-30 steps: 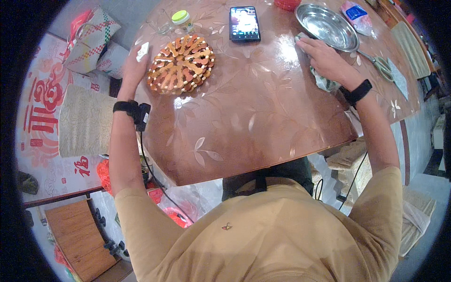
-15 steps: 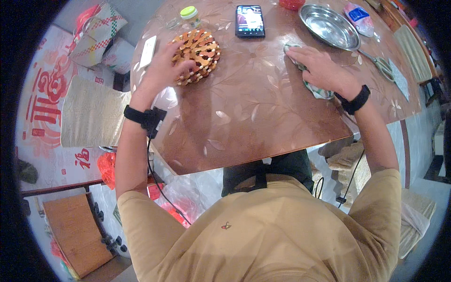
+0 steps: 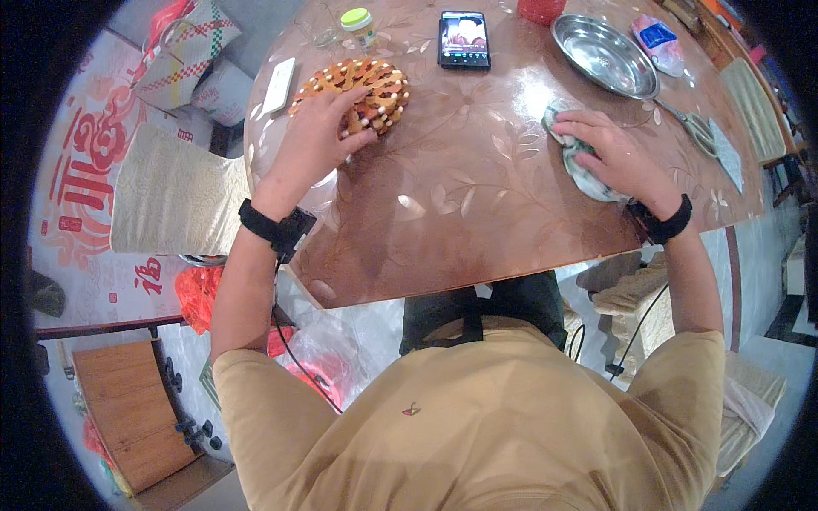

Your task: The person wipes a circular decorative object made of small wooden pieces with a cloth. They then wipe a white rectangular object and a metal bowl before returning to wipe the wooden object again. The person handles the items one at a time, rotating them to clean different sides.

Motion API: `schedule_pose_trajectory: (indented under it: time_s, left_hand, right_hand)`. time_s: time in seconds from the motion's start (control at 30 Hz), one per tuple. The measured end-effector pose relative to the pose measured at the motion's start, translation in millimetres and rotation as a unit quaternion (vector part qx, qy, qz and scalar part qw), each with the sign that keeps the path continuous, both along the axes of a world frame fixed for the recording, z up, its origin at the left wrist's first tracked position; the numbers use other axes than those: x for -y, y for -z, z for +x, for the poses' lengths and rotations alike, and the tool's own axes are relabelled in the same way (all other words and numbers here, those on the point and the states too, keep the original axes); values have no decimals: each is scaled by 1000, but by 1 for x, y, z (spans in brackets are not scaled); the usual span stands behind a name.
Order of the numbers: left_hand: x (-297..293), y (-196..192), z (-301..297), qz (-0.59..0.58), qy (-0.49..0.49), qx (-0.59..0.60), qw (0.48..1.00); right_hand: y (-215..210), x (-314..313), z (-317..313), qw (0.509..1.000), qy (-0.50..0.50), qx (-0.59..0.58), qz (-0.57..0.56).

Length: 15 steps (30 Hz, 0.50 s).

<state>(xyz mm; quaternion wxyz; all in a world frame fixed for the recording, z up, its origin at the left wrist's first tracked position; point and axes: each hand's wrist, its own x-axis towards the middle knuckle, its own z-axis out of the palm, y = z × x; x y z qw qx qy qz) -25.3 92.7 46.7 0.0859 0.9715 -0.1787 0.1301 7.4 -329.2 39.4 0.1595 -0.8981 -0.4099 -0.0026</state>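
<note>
Brown table (image 3: 477, 213), glossy, pale leaf pattern all over; tan-and-orange trivet (image 3: 362, 85) with cream beads upper left; grey-green cloth (image 3: 588, 175) at right; silver bowl (image 3: 605, 55) up top; black phone (image 3: 464, 38); jar (image 3: 358, 24) capped lime green; bag (image 3: 183, 47) in red, green and white check; mustard shirt (image 3: 477, 426) below.

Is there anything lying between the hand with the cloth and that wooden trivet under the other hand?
Nothing visible does. The right hand presses a grey cloth flat on the table, and the left hand rests on the wooden trivet. Only bare glossy tabletop lies between them. The phone and metal bowl sit farther back.
</note>
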Motion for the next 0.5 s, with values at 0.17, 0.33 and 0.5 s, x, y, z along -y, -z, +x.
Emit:
schedule_pose_trajectory:
  time_s: [0.17,0.33,0.5]
  left_hand:
    - [4,-12,6,-158,8,41,987]
    - [36,-36,-11,-393,9,-38,919]
    - [105,-14,-23,-689,87,-259,671]
  right_hand:
    - [4,-11,19,998,-6,-7,58]
    - [-43,-47,12,958,-19,-38,282]
    - [-58,-91,6,936,-32,101,335]
